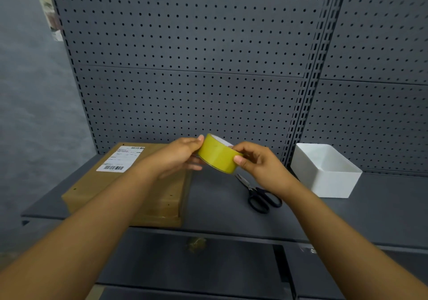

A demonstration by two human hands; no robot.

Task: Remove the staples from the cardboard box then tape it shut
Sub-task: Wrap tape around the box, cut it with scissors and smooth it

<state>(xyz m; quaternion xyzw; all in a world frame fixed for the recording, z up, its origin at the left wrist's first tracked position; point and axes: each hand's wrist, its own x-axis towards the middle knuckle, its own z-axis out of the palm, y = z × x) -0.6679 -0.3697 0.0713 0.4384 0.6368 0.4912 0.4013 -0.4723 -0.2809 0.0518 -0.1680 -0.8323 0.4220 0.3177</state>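
Both hands hold the yellow tape roll (217, 156) above the tabletop (220, 202): left hand (183, 155) cups its 9 o'clock side, right hand (257, 160) pinches the 3 o'clock rim, prob. hunting the tape end. Cardboard box (129, 184) lies flat at 8 o'clock from the grip, nearer the left hand, long axis running 1–7 o'clock. Scissors (259, 193) at 5 o'clock.

At frame centre the tape roll (217, 157) is yellow-green. The cardboard box (129, 184) is brown, its label (120, 159) white with black barcodes. The scissors (261, 195) have black handles; the bin (324, 171) is white. The pegboard (185, 56) is dark grey, dotted with holes.
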